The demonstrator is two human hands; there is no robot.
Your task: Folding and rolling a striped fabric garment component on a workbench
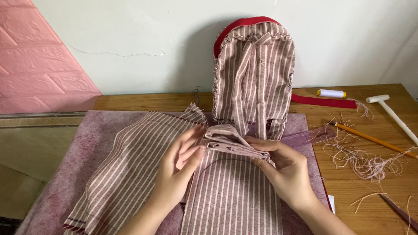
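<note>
Both hands, left hand (177, 167) and right hand (285, 169), pinch a folded, soft striped cloth (229, 139).

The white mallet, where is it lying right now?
In the head view the white mallet lies on the far right of the wooden table, just beyond the orange pencil and right of the thread spool.

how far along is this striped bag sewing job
Looks done: a small striped backpack with red trim stands upright against the wall. In hand: the left hand and right hand pinch a folded fabric edge of the loose striped pieces on the felt mat. Left, likely: those flat panels are unassembled, and thread scraps remain.
</note>
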